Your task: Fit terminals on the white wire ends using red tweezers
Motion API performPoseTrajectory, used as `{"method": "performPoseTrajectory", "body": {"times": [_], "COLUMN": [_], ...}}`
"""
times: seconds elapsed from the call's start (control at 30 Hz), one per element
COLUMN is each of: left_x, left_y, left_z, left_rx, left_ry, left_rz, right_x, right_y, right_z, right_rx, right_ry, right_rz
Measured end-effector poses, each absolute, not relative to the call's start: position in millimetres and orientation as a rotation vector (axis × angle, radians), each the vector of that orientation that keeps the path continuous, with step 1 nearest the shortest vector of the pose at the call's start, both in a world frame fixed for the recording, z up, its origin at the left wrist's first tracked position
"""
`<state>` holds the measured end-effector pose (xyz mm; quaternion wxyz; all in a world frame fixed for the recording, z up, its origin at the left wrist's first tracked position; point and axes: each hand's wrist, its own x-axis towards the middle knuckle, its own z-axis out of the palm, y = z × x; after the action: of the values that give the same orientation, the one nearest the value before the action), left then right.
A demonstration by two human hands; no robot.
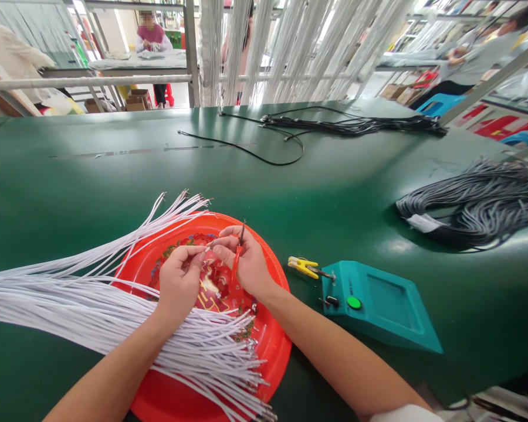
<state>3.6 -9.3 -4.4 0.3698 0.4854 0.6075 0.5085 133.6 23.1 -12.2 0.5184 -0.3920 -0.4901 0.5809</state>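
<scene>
A red plastic tray (273, 346) lies on the green table (114, 170) in front of me. Across it spread several white cables (70, 305), fanned out from the left. My left hand (179, 281) is closed, pinching the end of one white cable (207, 248) above the tray. My right hand (242, 261) is closed around small red-handled snips (237, 258), whose blades point up right beside that cable end. Both hands nearly touch over the tray's middle.
A teal box (391, 310) with a green button lies to the right, a yellow clip (303, 266) beside it. A grey cable coil (479, 202) is at far right, black cables (356, 125) at the back. White cables hang behind; people work at other benches.
</scene>
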Motion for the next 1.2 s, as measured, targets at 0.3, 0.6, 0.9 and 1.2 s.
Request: {"method": "performPoseTrajectory", "body": {"times": [0.3,0.6,0.9,1.2], "left_x": [2.3,3.0,4.5,8.2], "left_y": [-9.8,-11.0,-8.5,-6.5], "left_z": [-8.0,-5.7,-0.3,3.5], "left_rx": [1.344,1.364,1.104,0.973], "left_ry": [1.619,1.559,1.506,1.439], "left_rz": [1.283,1.294,1.318,1.279], "right_x": [131.1,137.0,133.6,133.9], "right_y": [18.2,28.8,30.7,25.1], "right_z": [-13.3,-9.3,-19.6,-11.7], "right_rx": [-1.062,-0.853,-0.999,-0.914], "right_ry": [-1.434,-0.811,-0.883,-1.011], "right_rz": [1.040,1.987,1.759,1.507]}}
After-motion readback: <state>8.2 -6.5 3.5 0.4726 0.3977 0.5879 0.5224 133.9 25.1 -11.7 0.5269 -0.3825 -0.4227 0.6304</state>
